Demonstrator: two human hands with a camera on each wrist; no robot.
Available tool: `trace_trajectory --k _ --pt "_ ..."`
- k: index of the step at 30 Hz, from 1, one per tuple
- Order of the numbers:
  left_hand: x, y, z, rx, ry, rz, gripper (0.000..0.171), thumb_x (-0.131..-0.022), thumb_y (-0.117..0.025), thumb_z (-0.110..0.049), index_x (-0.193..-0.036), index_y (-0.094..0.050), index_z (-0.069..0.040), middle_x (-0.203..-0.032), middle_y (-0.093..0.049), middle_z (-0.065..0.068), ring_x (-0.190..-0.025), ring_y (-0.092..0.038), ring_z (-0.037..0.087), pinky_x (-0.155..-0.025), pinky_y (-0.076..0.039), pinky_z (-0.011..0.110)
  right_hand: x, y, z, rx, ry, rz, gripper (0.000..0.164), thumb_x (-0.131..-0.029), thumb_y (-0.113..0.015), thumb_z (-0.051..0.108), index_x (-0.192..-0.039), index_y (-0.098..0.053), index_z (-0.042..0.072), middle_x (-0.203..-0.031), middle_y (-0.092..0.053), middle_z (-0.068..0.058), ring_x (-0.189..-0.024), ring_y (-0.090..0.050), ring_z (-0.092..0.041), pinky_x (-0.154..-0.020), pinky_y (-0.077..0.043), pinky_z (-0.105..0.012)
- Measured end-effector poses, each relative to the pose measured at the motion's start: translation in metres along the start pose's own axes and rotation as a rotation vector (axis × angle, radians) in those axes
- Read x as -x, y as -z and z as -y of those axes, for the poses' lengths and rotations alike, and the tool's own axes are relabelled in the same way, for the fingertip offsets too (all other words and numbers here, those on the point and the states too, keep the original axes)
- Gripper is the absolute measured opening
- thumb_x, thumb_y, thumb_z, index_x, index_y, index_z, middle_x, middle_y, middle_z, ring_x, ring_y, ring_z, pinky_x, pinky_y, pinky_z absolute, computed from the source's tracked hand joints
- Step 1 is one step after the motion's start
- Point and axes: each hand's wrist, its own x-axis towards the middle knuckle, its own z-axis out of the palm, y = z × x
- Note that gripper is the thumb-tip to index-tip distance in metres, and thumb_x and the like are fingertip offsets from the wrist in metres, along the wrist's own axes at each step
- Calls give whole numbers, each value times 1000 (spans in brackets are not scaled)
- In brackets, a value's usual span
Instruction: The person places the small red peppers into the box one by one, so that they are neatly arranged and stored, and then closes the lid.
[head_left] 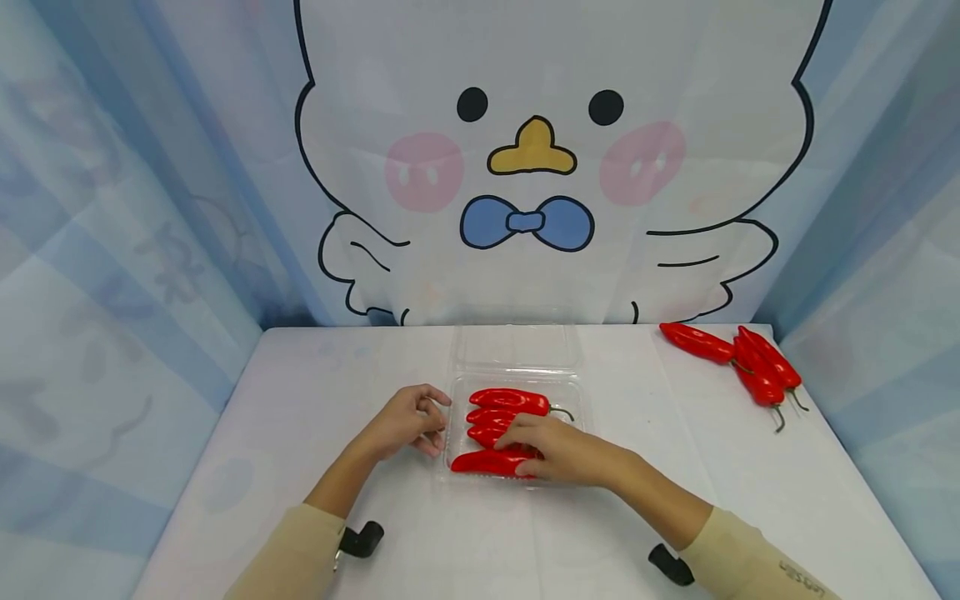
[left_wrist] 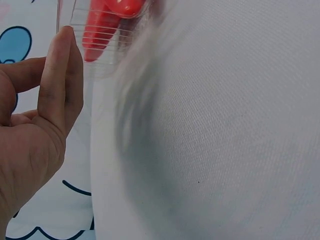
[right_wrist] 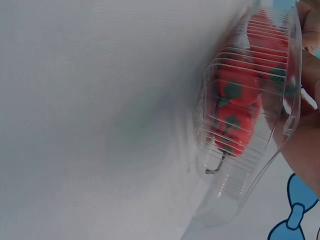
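A clear plastic clamshell box (head_left: 585, 392) sits on the table with its lid (head_left: 517, 348) folded back. Several red chili peppers lie side by side in it, among them a back one (head_left: 508, 402) with its stem to the right. My right hand (head_left: 562, 450) reaches over the box's right side and grips the stem end of the nearest red chili pepper (head_left: 480, 462) between thumb and fingers. Beside the left wall is my left hand (head_left: 408, 421), fingers loosely bent and holding nothing; in the left wrist view its fingertips (left_wrist: 64, 37) are close by the box's ribbed wall.
Three more red chili peppers (head_left: 697, 342) lie at the table's back right corner. Behind the white table (head_left: 315, 367) hangs a curtain (head_left: 525, 275) with a cartoon figure, and curtains stand on both sides.
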Motion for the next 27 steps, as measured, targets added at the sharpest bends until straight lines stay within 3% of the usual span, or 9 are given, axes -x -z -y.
trace_trajectory --k 8,18,27 --pt "0 0 -1 -6 -1 -2 33 -98 -61 3 -130 -53 8 -84 -63 12 -61 -68 18 -58 -64 34 -1 -1 -4 -52 -20 -3 43 -88 -83 25 -129 -71 22 -125 -66 8 -118 -58 -12 -89 -58 -20" --pt "1 0 -1 -7 -6 -4 34 -98 -61 3 -130 -53 9 -84 -63 12 -61 -67 18 -58 -64 33 -2 3 -9 -53 -15 12 41 -88 -84 27 -127 -73 20 -117 -66 9 -99 -60 -3 -84 -57 -17" --pt "1 -1 -2 -13 3 -13 33 -98 -62 2 -130 -54 8 -85 -63 12 -61 -68 19 -59 -65 35 -1 7 -9 -32 2 20 39 -90 -81 27 -127 -73 19 -118 -68 7 -101 -62 -4 -86 -58 -17"
